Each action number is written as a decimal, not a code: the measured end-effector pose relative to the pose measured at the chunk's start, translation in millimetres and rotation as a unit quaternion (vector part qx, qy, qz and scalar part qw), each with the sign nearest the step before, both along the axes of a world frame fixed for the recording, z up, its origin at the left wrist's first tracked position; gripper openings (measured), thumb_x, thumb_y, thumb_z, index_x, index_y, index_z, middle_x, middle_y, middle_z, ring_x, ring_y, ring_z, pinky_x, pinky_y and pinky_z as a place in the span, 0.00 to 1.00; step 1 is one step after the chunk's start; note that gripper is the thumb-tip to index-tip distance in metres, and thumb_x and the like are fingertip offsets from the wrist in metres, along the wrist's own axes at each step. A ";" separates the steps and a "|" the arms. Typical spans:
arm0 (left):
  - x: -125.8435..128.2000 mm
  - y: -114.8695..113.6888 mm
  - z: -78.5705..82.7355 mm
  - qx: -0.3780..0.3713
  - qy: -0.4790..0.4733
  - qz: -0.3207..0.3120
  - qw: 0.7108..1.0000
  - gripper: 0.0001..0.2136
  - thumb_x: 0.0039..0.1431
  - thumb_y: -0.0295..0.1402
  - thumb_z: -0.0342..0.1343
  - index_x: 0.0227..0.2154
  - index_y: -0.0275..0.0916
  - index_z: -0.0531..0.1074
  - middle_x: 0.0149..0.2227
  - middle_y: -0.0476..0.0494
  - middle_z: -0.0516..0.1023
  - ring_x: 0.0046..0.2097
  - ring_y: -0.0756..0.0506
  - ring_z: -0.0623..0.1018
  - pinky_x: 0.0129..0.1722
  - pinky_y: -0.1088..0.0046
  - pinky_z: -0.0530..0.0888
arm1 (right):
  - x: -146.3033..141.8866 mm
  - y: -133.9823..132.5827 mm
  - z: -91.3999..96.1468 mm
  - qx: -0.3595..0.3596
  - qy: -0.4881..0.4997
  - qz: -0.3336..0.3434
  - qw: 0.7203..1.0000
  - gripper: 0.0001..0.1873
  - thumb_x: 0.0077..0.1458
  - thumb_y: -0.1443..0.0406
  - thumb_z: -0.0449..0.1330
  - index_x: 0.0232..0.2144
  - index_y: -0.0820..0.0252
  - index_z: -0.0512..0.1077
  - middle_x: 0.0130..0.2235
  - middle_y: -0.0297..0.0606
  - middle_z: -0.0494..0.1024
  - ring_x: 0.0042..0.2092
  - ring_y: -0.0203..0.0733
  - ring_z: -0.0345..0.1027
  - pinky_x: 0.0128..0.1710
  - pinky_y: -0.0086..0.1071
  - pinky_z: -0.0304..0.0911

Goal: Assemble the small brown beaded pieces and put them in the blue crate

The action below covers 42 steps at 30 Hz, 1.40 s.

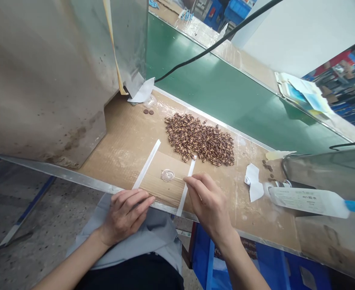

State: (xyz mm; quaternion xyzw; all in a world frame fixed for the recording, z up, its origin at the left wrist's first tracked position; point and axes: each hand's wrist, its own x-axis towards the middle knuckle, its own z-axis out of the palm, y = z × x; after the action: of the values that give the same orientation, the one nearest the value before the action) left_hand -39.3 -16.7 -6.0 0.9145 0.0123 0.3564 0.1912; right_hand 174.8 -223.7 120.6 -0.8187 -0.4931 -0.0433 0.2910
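Observation:
Between thumb and fingertips, my right hand [209, 199] pinches a thin pale stick [179, 178]. Its far end reaches the small clear round dish [167, 175], which holds something clear and shiny. That dish rests on a cardboard piece [153, 165] with white tape strips along two sides. My left hand [130, 207] is closed, fingers curled together at the bench's front edge, left of the dish. Whatever those fingers hold, if anything, is hidden. Beyond the dish spreads a big heap of small brown and gold-coloured metal parts [200, 139].
A clear bottle with a blue tip [310, 201] lies at the right beside crumpled white paper [254, 182]. Two brown discs [148, 112] lie at the back left. A large metal housing [44, 80] borders the left; a black cable [213, 48] crosses above. Blue bins [203, 249] stand below.

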 end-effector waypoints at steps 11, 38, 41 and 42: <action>12.4 21.3 -9.5 0.030 -0.053 -0.017 0.998 0.19 0.72 0.21 0.72 0.60 0.48 0.87 0.51 0.43 0.90 0.50 0.39 0.87 0.64 0.60 0.78 | 9.9 -20.3 -10.3 0.050 0.040 -0.060 0.996 0.15 0.83 0.71 0.59 0.56 0.54 0.85 0.49 0.42 0.87 0.49 0.45 0.85 0.50 0.37 0.81; -32.0 27.1 28.4 -0.114 0.023 -0.033 0.993 0.29 0.74 0.18 0.64 0.72 0.50 0.79 0.63 0.43 0.90 0.67 0.36 0.87 0.72 0.55 0.81 | 77.2 29.4 -26.4 0.006 0.053 -0.121 0.991 0.13 0.83 0.61 0.60 0.49 0.53 0.85 0.49 0.41 0.88 0.49 0.48 0.84 0.51 0.38 0.77; -61.9 40.7 54.3 -0.128 0.021 0.064 0.990 0.26 0.75 0.21 0.64 0.70 0.49 0.80 0.62 0.43 0.90 0.64 0.38 0.89 0.67 0.59 0.86 | 77.3 44.7 -20.8 0.024 0.046 -0.089 0.995 0.19 0.80 0.55 0.60 0.37 0.52 0.84 0.39 0.41 0.85 0.40 0.51 0.80 0.41 0.40 0.72; -72.1 46.5 63.4 -0.131 0.020 0.110 0.985 0.23 0.77 0.23 0.63 0.69 0.49 0.81 0.62 0.43 0.91 0.63 0.39 0.89 0.65 0.60 0.87 | 78.2 43.1 -21.1 0.038 0.050 -0.074 0.995 0.21 0.79 0.53 0.61 0.34 0.51 0.84 0.35 0.42 0.84 0.35 0.51 0.77 0.36 0.40 0.67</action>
State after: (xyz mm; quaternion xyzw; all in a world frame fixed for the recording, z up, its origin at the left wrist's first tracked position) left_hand -111.4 29.9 57.4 0.8815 0.1633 0.3520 0.2691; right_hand 253.0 -180.7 99.5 -0.8423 -0.4144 -0.0424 0.3420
